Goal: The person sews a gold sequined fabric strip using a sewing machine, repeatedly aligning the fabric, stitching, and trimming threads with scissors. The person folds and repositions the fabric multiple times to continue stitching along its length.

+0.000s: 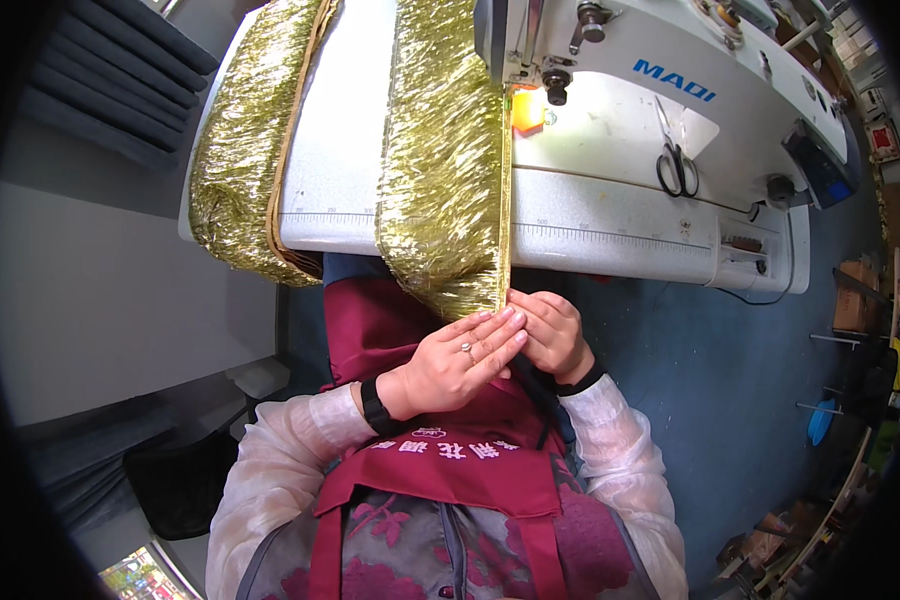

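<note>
A wide strip of shiny gold tinsel fringe [440, 170] runs down from the sewing machine [660, 70] and over the table's front edge. Its right side has a narrow flat gold border. At the lower end of that border, my left hand [458, 362] and my right hand [550, 335] meet above my lap. The left fingers lie together across the fringe's end, with their tips against the right hand. My right fingers are bent around the border's end, and the thumb is mostly hidden. Under the machine head, the fringe's border passes beside an orange piece [527, 110].
More gold fringe [250, 140] hangs over the table's left end, with a brown edge along it. Black-handled scissors [677, 168] lie on the white table [610, 215] under the machine arm. A cardboard box [858, 295] stands far right. Dark grey curtains [120, 80] hang at upper left.
</note>
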`<state>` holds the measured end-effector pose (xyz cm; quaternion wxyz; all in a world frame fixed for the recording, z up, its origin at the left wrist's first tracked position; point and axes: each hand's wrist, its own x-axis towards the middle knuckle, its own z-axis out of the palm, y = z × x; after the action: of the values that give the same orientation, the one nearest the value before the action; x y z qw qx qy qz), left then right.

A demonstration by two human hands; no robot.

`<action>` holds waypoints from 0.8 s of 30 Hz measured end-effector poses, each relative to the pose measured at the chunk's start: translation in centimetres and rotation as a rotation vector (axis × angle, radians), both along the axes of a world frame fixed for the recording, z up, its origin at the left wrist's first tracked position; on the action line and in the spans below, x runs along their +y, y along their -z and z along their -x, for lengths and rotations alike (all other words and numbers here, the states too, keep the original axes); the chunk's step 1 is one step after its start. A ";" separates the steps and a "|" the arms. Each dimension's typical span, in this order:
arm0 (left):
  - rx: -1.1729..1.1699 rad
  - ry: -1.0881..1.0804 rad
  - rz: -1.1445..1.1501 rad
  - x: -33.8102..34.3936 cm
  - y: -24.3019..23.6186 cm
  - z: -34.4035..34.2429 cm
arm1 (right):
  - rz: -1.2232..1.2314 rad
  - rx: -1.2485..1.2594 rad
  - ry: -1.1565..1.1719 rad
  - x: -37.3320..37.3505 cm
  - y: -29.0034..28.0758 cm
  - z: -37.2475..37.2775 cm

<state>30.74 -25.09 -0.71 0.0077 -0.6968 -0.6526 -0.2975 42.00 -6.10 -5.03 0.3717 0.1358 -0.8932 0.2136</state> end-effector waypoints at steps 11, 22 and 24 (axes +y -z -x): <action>0.008 0.002 -0.008 0.7 0.1 0.4 | 0.034 0.010 0.006 0.4 0.2 0.6; 0.001 0.014 -0.011 1.0 0.0 0.8 | 0.052 0.004 0.017 0.6 0.3 1.0; 0.000 0.012 -0.010 1.1 0.0 0.8 | 0.059 -0.005 0.021 0.7 0.3 0.9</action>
<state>29.91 -24.01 -0.75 0.0095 -0.7007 -0.6468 -0.3009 41.06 -5.40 -5.29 0.3755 0.1145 -0.8888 0.2364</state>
